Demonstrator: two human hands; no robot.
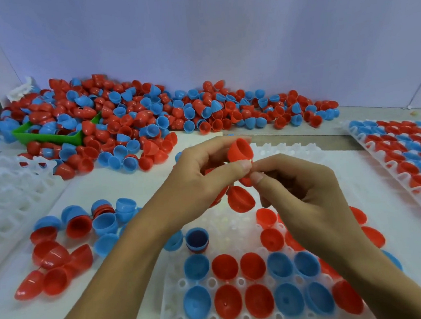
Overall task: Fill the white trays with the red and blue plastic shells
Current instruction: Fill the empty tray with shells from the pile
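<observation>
My left hand holds several red shells above the white tray; one red shell sticks up between its fingertips and thumb, and another red shell hangs below. My right hand meets it, pinching at a red shell between the two thumbs. The tray's two front rows hold blue and red shells, open side up. Further red shells sit in the rows behind, partly hidden by my right forearm.
A big heap of red and blue shells lies along the back wall around a green bin. A loose cluster of shells sits left of the tray. A full tray lies at right, an unfilled white tray at left.
</observation>
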